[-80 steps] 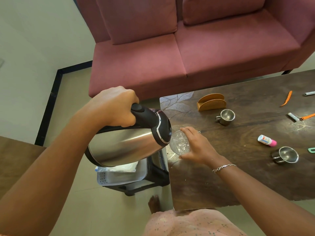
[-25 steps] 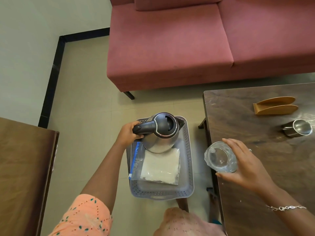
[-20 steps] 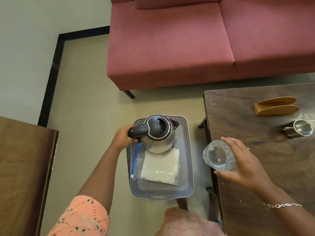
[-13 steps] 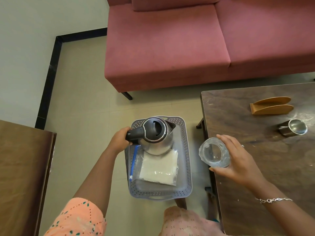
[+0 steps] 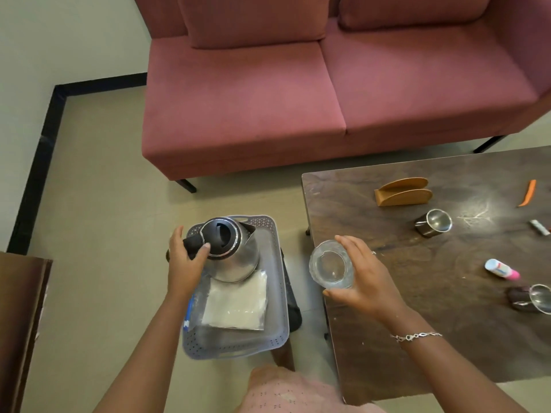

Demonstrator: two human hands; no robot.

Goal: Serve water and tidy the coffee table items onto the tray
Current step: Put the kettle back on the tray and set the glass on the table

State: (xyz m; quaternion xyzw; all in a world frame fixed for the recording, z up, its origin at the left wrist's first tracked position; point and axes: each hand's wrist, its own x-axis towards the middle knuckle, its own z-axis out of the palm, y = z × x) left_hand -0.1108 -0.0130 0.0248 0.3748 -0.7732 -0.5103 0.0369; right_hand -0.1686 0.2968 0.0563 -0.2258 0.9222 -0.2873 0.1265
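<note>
Before a pink sofa [image 5: 298, 99], left hand [image 5: 185, 263] grips the steel kettle [image 5: 238, 257], right hand [image 5: 369, 281] clasps a clear glass [image 5: 331, 265] at the edge of the dark wooden counter [image 5: 432, 338].

We look down on a dark brown wooden coffee table [image 5: 447, 323]. Near its far edge stands a tan curved wooden napkin holder [image 5: 402, 193], with a small steel handled cup [image 5: 433, 223] just beside it. A second steel cup [image 5: 533, 298] sits at the right edge. Between the cups lies a white tube with a pink cap [image 5: 502, 269]. An orange strip [image 5: 527, 192] and a small white stick [image 5: 539, 228] also lie on the table.
</note>
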